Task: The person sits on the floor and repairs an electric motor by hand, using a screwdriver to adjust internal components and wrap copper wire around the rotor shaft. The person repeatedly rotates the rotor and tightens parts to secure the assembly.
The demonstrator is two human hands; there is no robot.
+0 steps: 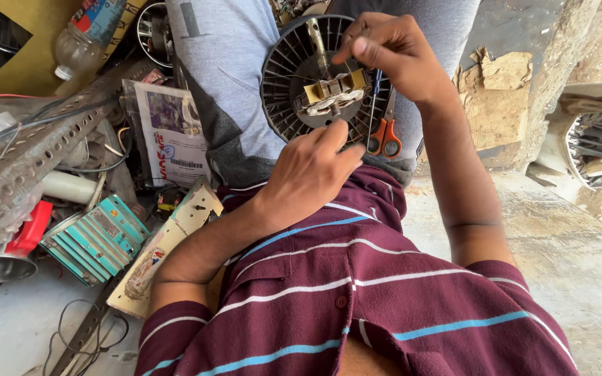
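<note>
Black round slotted fan-motor housing (pixel 294 69) with its brass-coloured laminated core and pale winding rests on my lap, upper centre of the frame. I judge I'm mid-way through working on the winding. My left hand (pixel 308 170) reaches up from below, fingers curled onto the core's lower edge. My right hand (pixel 388 49) arches over from above, fingertips pinching something fine by the core. Orange-handled scissors (pixel 383 132) lie alongside. Next calls for a steady pinch.

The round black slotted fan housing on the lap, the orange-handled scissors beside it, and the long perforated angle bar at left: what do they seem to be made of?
Round black slotted fan housing: probably moulded plastic, matte, with thin even ribs. Orange-handled scissors: glossy plastic handle loops, grey metal blades. Long perforated angle bar: metal, likely steel, dull grey and stained, with punched holes. The left hand and right hand work at the housing's centre.
</note>
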